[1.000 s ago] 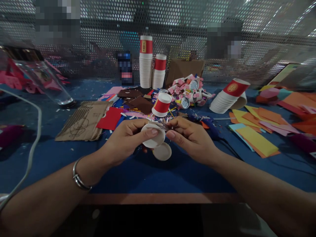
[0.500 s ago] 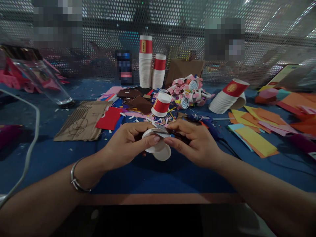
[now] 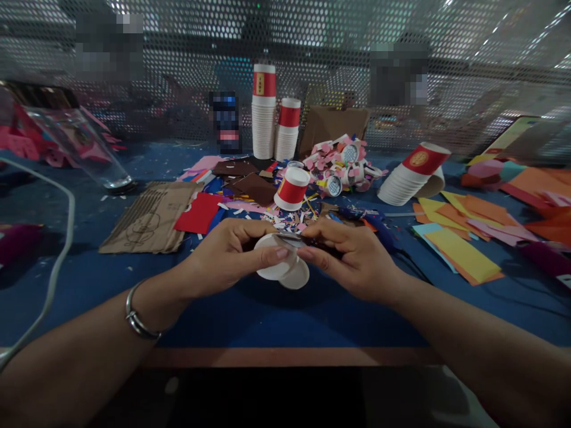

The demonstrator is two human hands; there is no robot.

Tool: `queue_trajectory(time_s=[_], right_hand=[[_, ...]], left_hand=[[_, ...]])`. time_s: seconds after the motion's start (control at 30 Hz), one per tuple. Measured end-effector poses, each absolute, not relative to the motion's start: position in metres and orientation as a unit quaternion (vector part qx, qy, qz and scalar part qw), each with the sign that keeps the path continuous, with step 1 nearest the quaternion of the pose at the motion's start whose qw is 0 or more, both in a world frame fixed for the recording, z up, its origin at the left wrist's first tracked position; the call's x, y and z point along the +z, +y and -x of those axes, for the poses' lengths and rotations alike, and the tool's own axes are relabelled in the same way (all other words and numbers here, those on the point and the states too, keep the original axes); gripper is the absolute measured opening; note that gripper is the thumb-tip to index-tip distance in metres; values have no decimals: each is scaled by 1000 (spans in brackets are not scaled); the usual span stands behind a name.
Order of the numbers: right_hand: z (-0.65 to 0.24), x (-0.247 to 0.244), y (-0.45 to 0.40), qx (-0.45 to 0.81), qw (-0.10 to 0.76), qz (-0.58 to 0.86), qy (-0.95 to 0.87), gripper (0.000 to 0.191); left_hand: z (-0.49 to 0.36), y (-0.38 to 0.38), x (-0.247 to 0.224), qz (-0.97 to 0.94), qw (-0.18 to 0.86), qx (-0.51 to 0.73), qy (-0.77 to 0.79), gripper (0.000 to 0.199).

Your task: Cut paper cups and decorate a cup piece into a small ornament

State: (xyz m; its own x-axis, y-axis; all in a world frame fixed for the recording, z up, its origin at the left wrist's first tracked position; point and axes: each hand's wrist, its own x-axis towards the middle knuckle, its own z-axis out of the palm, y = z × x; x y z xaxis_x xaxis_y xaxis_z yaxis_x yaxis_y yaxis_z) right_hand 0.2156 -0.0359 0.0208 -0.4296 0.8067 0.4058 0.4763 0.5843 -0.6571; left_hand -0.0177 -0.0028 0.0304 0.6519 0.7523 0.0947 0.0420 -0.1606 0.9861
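White paper disc (image 3: 273,273): thin, smooth and round, with a slight rim, in the left hand (image 3: 223,255) near the middle of the blue table (image 3: 285,330); the thumb presses its face, the fingers fold behind.
Second white paper disc (image 3: 296,278): round and rimmed, just below and right of the first, partly overlapped by it; what supports it cannot be told.
Grey metal scissors (image 3: 289,239): thin, flat blades across the upper right edge of the first disc, gripped by the right hand (image 3: 352,258) between thumb and curled fingers.
Silver metal bangle (image 3: 139,321): a smooth ring on the left wrist.
Since half a second ago: the blades, then visibly spread, now look like one narrow strip; the cups beyond stand unchanged.
Red-and-white paper cup (image 3: 292,189): just beyond the hands, behind confetti-like paper scraps (image 3: 289,223).
Brown corrugated cardboard (image 3: 149,220): left, with a line drawing, beside a red paper sheet (image 3: 196,213).
Far side: two ridged columns of stacked paper cups (image 3: 263,128) before a perforated metal panel (image 3: 178,59).
In the way: the right fingers hide the scissors' handles, the left thumb part of the first disc.
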Motion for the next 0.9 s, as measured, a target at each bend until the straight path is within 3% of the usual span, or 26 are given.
queue_trajectory(time_s=[0.5,0.9], right_hand=[[-216,16,-31,221,342,386,-828,32],[-215,16,-33,214,335,396,-828,34]], left_hand=[[25,2,25,-654,633,233,341,32],[24,0,29,-624,670,243,321,24]])
